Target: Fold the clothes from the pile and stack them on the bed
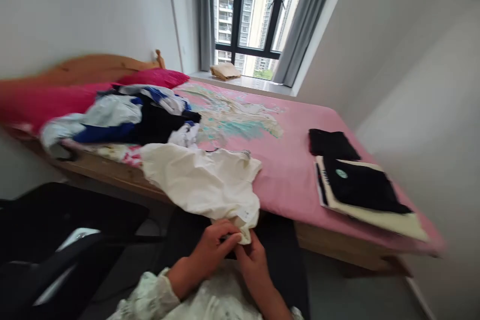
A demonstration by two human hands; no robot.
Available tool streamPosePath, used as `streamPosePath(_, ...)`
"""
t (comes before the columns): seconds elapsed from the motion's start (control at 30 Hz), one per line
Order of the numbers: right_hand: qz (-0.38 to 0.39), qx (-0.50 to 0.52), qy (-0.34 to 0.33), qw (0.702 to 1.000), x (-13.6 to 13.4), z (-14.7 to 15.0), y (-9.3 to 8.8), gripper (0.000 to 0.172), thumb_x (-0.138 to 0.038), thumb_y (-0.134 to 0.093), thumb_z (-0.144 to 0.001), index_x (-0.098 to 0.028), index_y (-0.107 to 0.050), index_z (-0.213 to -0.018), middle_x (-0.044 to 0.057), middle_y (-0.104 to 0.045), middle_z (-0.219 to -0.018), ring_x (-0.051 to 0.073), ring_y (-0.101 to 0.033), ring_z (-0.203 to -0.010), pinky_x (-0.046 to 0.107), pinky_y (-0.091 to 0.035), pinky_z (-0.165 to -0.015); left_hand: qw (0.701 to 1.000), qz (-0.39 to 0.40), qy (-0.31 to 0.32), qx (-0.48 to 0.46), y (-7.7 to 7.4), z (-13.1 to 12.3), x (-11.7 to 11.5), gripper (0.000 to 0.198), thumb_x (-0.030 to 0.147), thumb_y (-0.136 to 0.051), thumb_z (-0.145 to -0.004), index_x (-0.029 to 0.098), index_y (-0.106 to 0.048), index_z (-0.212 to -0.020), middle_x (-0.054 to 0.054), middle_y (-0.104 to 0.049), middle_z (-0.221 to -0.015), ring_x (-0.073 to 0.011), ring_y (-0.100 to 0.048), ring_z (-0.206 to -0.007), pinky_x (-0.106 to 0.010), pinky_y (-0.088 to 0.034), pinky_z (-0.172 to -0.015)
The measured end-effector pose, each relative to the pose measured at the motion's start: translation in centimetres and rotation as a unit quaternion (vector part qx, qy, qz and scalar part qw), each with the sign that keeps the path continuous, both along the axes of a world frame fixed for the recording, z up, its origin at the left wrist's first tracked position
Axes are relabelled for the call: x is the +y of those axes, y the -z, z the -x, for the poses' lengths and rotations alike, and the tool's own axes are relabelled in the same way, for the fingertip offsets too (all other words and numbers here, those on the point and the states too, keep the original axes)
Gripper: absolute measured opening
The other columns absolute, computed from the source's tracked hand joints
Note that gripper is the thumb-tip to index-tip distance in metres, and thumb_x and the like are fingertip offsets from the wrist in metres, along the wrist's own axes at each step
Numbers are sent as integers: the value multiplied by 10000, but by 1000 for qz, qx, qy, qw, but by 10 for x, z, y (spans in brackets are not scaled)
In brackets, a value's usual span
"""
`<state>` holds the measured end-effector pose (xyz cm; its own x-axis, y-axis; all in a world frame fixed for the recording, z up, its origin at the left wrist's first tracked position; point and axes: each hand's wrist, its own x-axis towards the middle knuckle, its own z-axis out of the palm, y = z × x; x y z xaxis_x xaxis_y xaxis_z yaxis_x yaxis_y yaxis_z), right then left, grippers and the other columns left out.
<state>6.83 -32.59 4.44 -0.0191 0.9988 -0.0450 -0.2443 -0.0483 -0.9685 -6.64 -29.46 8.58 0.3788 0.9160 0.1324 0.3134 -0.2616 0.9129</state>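
A cream-white T-shirt [210,177] lies spread over the near edge of the bed, its lower part hanging toward me. My left hand [215,245] pinches the shirt's near edge, thumb and fingers closed on the cloth. Close beside it, my right hand [253,257] also has its fingers closed on the same edge, just to the right. The two hands nearly meet in front of my lap. Part of the cloth between the fingers is hidden.
A pile of loose clothes [123,115] lies at the bed's left, by pink pillows [153,78]. Folded dark and cream clothes [363,185] are stacked on the right of the pink bed sheet [288,170]. A black chair [67,240] stands left.
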Motion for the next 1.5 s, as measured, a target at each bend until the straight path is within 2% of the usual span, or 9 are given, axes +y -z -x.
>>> streamPosePath(0.23, -40, -13, 105, 994, 17, -15, -6, 223, -389, -534, -847, -179, -609, -850, -3, -621, -738, 131, -544, -681, 259, -459, -667, 995, -75, 13, 59, 36, 9, 13, 304, 305, -620, -746, 237, -617, -1043, -68, -630, -1121, -223, -564, -1068, -305, -452, -922)
streamPosePath(0.37, -10, 43, 99, 994, 17, -11, -1, 232, -396, -544, -838, -173, -578, -893, 4, -622, -707, 129, -569, -658, 279, -479, -689, 993, -70, 11, 100, 45, 14, 17, 241, 282, -561, -766, 249, -631, -994, -43, -662, -1019, -201, -601, -960, -288, -477, -856)
streamPosePath(0.5, -52, 14, 55, 997, 11, -8, 1, 230, -265, -552, -801, -184, -538, -1016, 38, -639, -903, 149, -598, -849, 309, -472, -820, 997, 13, -39, 60, 38, 13, 20, 226, 383, -542, -782, 214, -653, -883, -16, -679, -820, -165, -613, -756, -257, -493, -721)
streamPosePath(0.67, -80, -176, 13, 981, 5, -6, 4, 512, -181, -697, -644, -216, -527, -1125, 37, -589, -1092, 188, -544, -998, 323, -439, -889, 990, 103, -89, -41, 24, 5, 22, 305, 457, -626, -700, 178, -657, -821, -20, -667, -763, -163, -598, -705, -266, -505, -670)
streamPosePath(0.83, -92, -190, 37, 977, 11, -8, 6, 206, -305, -520, -855, -172, -600, -989, 24, -619, -899, 147, -544, -810, 271, -447, -765, 996, 80, -26, -27, 27, 7, 23, 315, 450, -629, -728, 204, -670, -921, -41, -688, -889, -189, -632, -819, -274, -523, -743)
streamPosePath(1.0, -81, -145, 54, 985, 13, -10, 7, 260, -398, -497, -878, -162, -598, -919, -4, -599, -817, 124, -507, -739, 230, -425, -691, 997, -52, 13, 64, 38, 17, 23, 385, 365, -636, -743, 263, -646, -1114, -58, -621, -1196, -231, -573, -1103, -318, -467, -947)
streamPosePath(1.23, -91, -199, 77, 973, 10, -13, 8, 280, -404, -475, -896, -161, -614, -882, -4, -596, -790, 126, -486, -730, 243, -414, -714, 987, -28, 110, 114, 9, 22, 30, 334, 361, -418, -892, 243, -651, -1101, -56, -662, -1107, -192, -584, -1030, -322, -432, -947)
streamPosePath(1.37, -80, -125, 65, 987, 12, -10, 0, 301, -405, -545, -855, -179, -592, -1047, 27, -642, -931, 167, -564, -865, 274, -445, -804, 992, 6, 47, 115, -3, 18, 37, 311, 411, -446, -867, 198, -670, -850, -19, -645, -785, -156, -542, -739, -256, -428, -713)
streamPosePath(1.5, -82, -116, 60, 988, 15, -5, -5, 478, -325, -673, -753, -205, -508, -1185, 54, -639, -1059, 190, -586, -934, 286, -453, -834, 991, 81, 81, 68, -11, 6, 37, 449, 490, -414, -861, 171, -508, -560, 41, -389, -541, -102, -318, -559, -226, -279, -534)
